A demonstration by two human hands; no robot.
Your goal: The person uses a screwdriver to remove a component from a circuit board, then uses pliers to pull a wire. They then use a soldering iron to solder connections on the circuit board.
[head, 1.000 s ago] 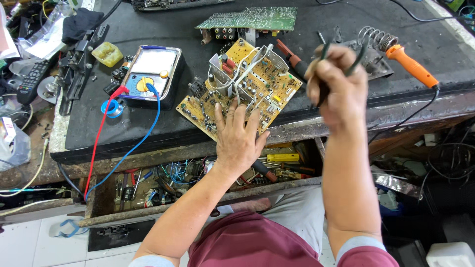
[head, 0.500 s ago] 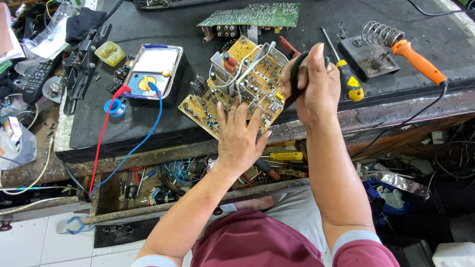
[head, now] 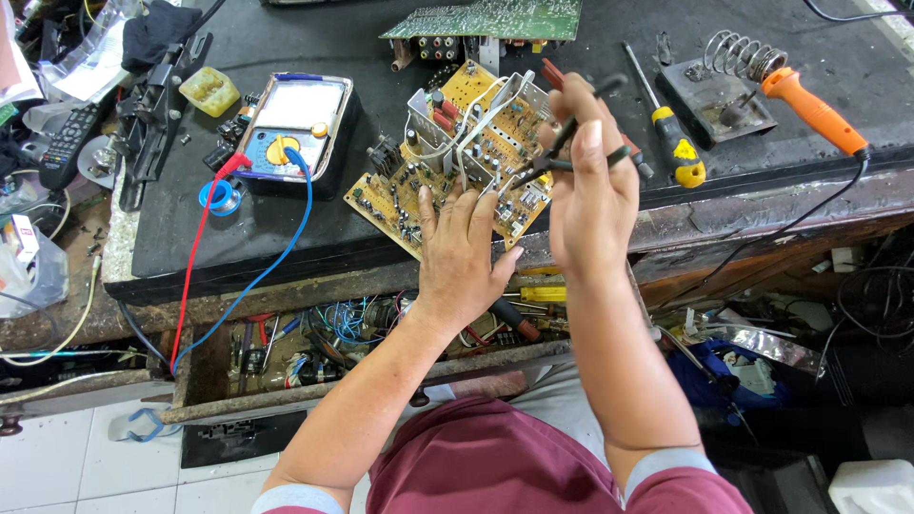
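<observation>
Left hand flat on board, right hand clamped on probes; probing step, tips need contacts next

Two circuit boards lay on the bench, with one multimeter, one screwdriver, one soldering iron and two hands.

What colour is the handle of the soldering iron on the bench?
Orange: the soldering iron rests at the bench's right side, seen clearly in the head view.
</observation>
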